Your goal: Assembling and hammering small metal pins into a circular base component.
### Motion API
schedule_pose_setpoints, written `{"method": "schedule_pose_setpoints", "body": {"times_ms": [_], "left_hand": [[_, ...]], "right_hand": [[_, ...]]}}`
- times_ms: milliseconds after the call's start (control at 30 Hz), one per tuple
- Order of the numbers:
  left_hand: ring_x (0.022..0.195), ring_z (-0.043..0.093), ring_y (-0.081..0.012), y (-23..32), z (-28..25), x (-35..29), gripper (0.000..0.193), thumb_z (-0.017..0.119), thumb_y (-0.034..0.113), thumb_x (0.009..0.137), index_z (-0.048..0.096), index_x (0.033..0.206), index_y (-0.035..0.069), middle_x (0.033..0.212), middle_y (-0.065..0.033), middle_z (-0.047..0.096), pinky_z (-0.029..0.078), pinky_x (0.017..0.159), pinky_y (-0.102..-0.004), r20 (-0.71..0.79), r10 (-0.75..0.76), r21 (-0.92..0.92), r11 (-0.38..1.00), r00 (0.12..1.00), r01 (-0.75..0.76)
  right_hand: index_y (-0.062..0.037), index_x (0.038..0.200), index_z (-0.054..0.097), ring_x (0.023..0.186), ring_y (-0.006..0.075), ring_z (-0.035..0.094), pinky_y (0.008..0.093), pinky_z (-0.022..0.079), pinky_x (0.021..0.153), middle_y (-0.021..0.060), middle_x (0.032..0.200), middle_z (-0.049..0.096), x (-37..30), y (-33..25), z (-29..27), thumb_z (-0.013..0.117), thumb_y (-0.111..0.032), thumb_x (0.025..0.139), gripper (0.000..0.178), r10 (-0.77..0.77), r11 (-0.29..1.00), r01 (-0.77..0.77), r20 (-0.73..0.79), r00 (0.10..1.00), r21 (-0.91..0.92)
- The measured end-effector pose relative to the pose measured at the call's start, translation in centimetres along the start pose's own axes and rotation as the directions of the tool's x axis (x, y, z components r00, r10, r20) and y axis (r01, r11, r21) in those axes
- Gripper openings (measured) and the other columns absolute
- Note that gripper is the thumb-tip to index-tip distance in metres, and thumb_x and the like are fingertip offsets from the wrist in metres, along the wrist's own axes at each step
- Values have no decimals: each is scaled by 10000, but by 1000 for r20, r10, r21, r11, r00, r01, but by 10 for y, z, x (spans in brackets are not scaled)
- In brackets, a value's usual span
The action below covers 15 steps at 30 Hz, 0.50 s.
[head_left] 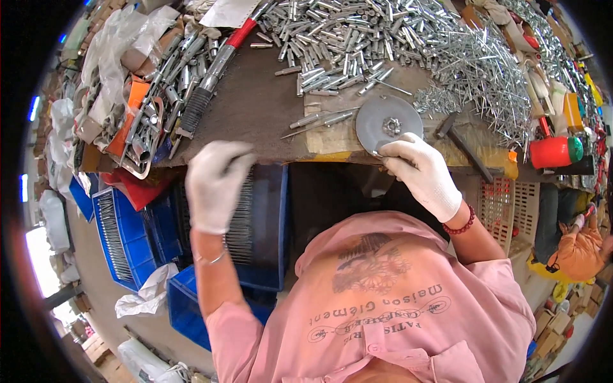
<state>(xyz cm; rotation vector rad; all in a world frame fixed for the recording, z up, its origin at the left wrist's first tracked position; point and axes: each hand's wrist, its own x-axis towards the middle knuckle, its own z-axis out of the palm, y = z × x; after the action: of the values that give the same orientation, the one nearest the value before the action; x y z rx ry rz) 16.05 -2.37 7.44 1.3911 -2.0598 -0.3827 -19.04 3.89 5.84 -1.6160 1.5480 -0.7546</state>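
My left hand, in a white glove, hovers over a blue bin of long thin metal rods. Its fingers are smeared by motion. At the bench's front edge my right hand, also gloved, has thumb and fingers pinched together beside the lower rim of a round grey disc. Whatever is between those fingertips is too small to make out. Left of the disc, a few metal sleeves with thin rods lie on the bench. Behind it spreads a heap of short metal sleeves.
A hammer lies right of the disc, near a pile of thin metal pins. A red-and-green roll sits farther right. Tools with a red-handled bar crowd the left. Another blue bin stands below. Another person is at far right.
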Motion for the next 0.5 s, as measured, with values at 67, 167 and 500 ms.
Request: {"method": "schedule_pose_setpoints", "body": {"times_ms": [67,167,500], "left_hand": [[882,714,-317,31,41,20,110,804,48,820,772,925,61,917,-118,739,557,801,-398,4,47,-90,995,999,-46],[895,686,-341,49,84,37,152,790,63,794,765,939,98,916,-111,708,549,814,-442,-41,120,38,992,992,-118],[931,661,-335,54,118,38,140,773,60,796,749,913,134,918,-86,669,556,834,-454,26,110,337,935,994,-112]], "right_hand": [[-20,1072,739,888,324,661,360,523,803,149,950,630,-3,1,-7,707,-59,928,152,-43,999,43,4,999,-25],[-28,1065,739,889,334,662,360,525,803,148,945,634,-6,7,-16,716,-45,921,147,-57,998,57,-17,998,-6],[-67,959,728,851,351,677,394,542,740,99,905,657,26,32,-38,751,-65,868,94,-455,795,364,-81,887,-486]]}}
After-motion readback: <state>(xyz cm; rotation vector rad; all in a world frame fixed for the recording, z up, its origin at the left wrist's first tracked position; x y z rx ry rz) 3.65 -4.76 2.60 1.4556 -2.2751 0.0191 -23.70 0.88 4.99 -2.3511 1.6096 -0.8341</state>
